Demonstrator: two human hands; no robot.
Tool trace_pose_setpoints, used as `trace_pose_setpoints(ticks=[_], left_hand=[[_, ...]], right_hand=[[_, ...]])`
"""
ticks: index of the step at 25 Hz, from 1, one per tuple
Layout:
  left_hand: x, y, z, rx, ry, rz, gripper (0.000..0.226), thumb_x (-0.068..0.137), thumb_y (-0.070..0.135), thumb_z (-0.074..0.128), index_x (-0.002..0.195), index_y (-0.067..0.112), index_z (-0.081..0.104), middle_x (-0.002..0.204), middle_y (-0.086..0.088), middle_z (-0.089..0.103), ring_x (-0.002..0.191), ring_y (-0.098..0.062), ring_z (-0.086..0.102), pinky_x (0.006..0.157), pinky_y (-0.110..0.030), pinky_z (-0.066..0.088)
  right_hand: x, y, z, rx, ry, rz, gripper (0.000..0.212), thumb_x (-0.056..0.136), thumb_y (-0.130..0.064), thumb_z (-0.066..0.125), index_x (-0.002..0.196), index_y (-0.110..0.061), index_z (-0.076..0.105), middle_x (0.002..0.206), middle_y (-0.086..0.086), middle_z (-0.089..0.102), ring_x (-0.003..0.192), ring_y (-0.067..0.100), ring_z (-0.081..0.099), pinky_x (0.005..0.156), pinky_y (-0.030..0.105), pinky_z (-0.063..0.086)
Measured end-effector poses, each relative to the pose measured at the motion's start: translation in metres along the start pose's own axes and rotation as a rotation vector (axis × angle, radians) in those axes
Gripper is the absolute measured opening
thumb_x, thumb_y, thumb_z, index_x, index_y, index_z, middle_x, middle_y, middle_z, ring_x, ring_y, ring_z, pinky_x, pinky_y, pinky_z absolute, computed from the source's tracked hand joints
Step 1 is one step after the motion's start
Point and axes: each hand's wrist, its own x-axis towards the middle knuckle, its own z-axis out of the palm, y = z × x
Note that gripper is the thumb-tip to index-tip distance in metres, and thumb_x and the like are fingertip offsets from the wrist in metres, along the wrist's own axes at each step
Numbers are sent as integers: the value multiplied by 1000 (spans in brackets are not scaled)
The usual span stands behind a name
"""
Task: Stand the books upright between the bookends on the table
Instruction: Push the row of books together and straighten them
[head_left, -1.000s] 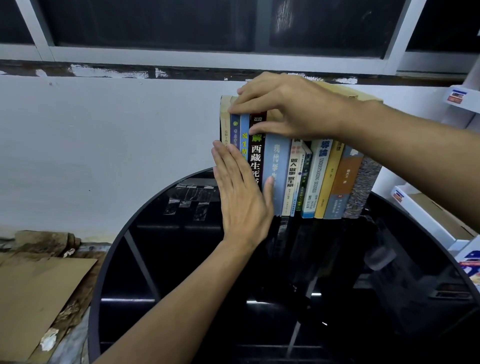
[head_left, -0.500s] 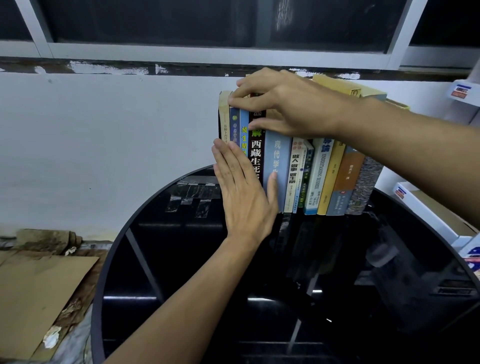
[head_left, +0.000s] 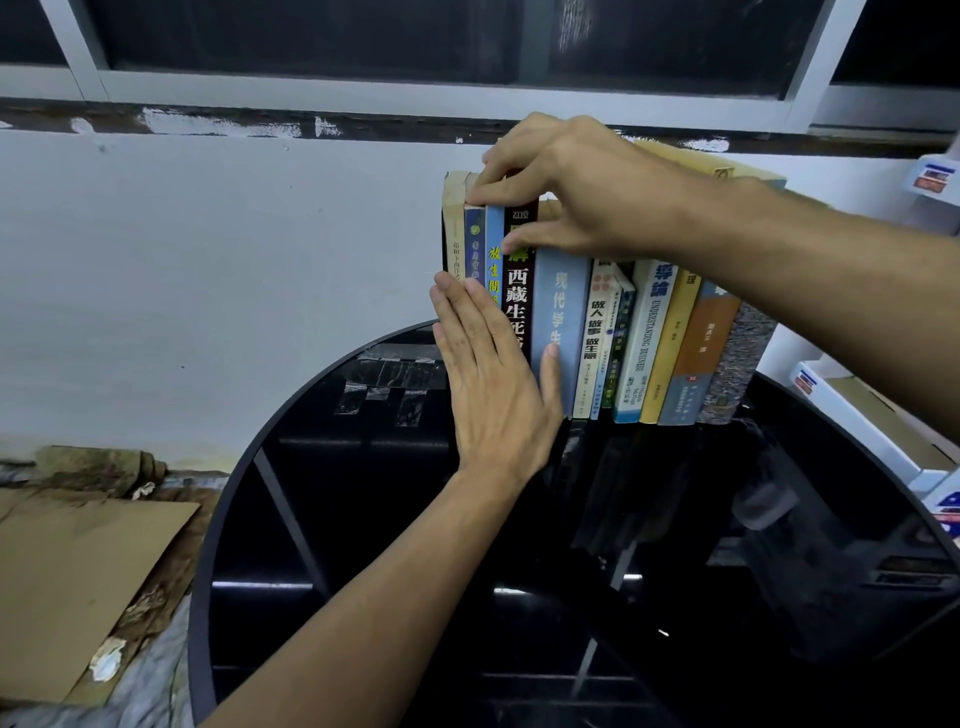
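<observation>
A row of books (head_left: 644, 332) stands upright at the back of the round black glass table (head_left: 363, 519), spines toward me. My left hand (head_left: 493, 384) lies flat with straight fingers against the spines of the leftmost books, thumb on the pale blue book (head_left: 558, 306). From above, my right hand (head_left: 561, 192) reaches in, its fingertips on the tops of the left books and its thumb on the black-spined book (head_left: 519, 291). A thin dark edge (head_left: 445, 249), perhaps a bookend, shows at the row's left end. The right books lean slightly. The right bookend is hidden.
The table stands against a white wall (head_left: 208, 260) below a window. Brown cardboard (head_left: 78, 582) lies on the floor at the left. White boxes (head_left: 872, 415) sit to the right of the table. Clear tape strips (head_left: 395, 379) stick to the glass near the books.
Both hands stay on the left end of the row. My right fingertips have slid a little further left along the book tops. The books have barely moved.
</observation>
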Motion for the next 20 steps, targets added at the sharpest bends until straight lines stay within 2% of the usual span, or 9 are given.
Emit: trace_pose_setpoints(ticks=[9,13,20], left_hand=[[1,-3,2,18,-4,-1,90,105,49,38,153,-6,-14,161,-28,-21,151,-38,-20,126,-49,-3],[-1,0,-1,-12,-10,-5,90,105,48,39,154,-5,-15,161,-27,-24,151,-37,-23,126,-50,-2],[1,-2,1,25,-24,-11,92,104,52,37,154,-7,-14,161,-28,-23,151,-38,-23,126,-51,-1]], right_hand=[[2,0,1,-15,-42,3,45,92,-31,71,131,-11,66,127,11,63,120,31,51,97,42,44],[3,-3,4,14,14,20,41,91,-33,71,126,-12,70,119,9,67,115,32,55,92,45,47],[6,-4,9,31,80,63,39,88,-32,74,121,-12,72,114,7,71,110,32,58,90,41,47]])
